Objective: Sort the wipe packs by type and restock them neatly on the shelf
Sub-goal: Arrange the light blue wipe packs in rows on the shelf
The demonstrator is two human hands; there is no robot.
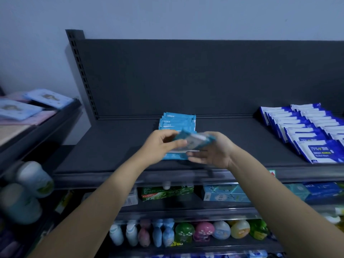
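Left hand [163, 144] pinches the blue pack [193, 140] w/ right hand [214, 152] spread flat under; best lay it straight on the blue row [176, 121], edges lined up.

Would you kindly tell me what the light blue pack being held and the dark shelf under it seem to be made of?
Light blue pack: probably soft plastic film, slightly glossy; it shows a pale sheen, though blur leaves this open. Shelf: likely painted metal, matt dark grey; thin flat deck with a slotted upright at its left.
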